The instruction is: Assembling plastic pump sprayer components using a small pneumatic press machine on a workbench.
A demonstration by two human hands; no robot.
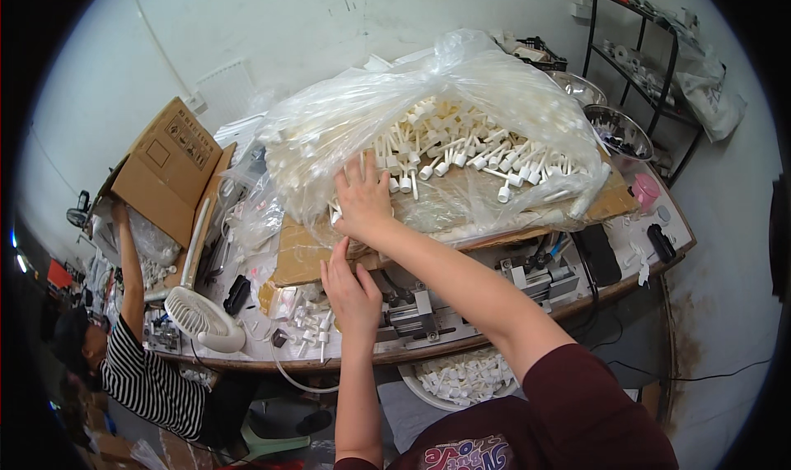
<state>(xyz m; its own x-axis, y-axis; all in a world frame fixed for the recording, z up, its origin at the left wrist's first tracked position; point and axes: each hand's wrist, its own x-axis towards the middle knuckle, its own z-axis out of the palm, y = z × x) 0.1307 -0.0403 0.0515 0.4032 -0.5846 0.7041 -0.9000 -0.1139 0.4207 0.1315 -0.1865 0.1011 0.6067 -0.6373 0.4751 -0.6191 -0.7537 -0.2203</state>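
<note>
A large clear plastic bag [329, 132] lies on a flat piece of cardboard [301, 260]. Its opening faces me and shows a heap of white caps with long thin stems [461, 144]. My right hand [362, 196] rests with fingers spread at the left side of the opening, touching the plastic and the nearest caps. Just below it, my left hand [353, 293] is raised in front of the cardboard's edge, its fingers stretched out and nothing visible in them. Some of the plastic beneath my right palm is hidden.
Under the cardboard are metal fixtures [412, 318] on the bench. A white fan [204, 318] and loose caps [313, 326] lie left; a basin of caps [465, 379] is below. Steel bowls [622, 132] and a pink cup [645, 190] stand right. A co-worker [156, 379] reaches into a carton [169, 169].
</note>
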